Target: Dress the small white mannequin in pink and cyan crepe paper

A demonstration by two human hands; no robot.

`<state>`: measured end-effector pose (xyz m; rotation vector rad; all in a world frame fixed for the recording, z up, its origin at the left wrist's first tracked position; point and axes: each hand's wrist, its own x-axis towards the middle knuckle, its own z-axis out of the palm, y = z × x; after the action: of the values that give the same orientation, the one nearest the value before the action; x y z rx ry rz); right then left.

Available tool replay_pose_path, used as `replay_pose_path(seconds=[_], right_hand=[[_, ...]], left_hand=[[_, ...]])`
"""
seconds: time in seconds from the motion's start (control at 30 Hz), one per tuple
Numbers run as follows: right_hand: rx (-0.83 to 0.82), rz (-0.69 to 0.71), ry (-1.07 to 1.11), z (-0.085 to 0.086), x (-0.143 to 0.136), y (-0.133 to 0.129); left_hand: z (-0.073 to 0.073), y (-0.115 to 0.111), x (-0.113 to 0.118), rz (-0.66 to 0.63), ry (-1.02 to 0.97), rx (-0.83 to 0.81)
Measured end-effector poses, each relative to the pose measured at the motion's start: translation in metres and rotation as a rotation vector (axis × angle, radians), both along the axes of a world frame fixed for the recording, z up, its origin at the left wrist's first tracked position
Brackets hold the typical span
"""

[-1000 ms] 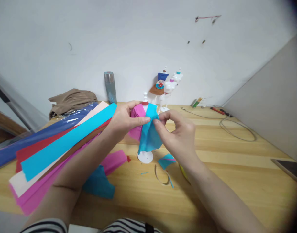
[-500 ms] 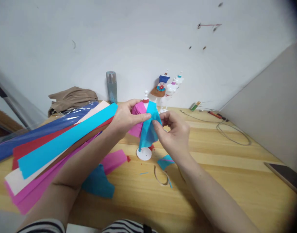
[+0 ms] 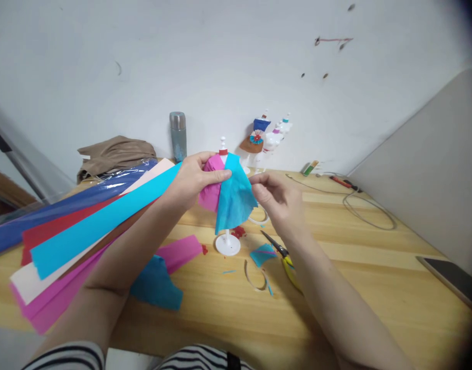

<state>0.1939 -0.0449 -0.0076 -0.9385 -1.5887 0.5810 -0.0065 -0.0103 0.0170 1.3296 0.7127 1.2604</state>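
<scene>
Mannequin [image 3: 227, 245]: upright, over table [image 3: 344, 221]
Blue paper [image 3: 235, 198]: on its front, beside pink paper [image 3: 210, 192]
Left hand [image 3: 192, 177]: pinching Mannequin, thumb on Blue paper
Right hand [image 3: 284, 203]: fingertips at Blue paper's edge, can't tell if pinching
Scissors [image 3: 292, 273]: on table, partly hidden

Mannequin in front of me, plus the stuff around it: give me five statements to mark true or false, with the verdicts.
1. The left hand has its thumb tip on the blue piece on the mannequin. True.
2. The mannequin's neckband is green. False: the neckband is red.
3. The scissors have yellow on their handles. True.
4. The right hand is gripping the scissors. False: the right hand is at the blue piece's edge; the scissors lie on the table.
5. The bottle stands upright. True.
</scene>
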Motion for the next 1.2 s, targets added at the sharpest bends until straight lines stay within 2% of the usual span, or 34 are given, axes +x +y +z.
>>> replay_pose_path(seconds=[0.2,0.37,0.63,1.2], right_hand=[[-0.228,0.094,0.093,0.0,-0.004,0.005],[-0.288,0.16,0.173,0.003,-0.004,0.005],[-0.436,0.25,0.262,-0.002,-0.006,0.008],[-0.467,0.324,0.247,-0.013,-0.006,0.016]], left_hand=[[-0.003,0.006,-0.001,-0.094,-0.061,-0.054],[-0.003,0.008,-0.002,-0.141,-0.067,-0.084],[-0.001,0.006,-0.002,-0.236,-0.097,-0.1],[-0.006,0.01,-0.003,-0.27,-0.004,-0.064]])
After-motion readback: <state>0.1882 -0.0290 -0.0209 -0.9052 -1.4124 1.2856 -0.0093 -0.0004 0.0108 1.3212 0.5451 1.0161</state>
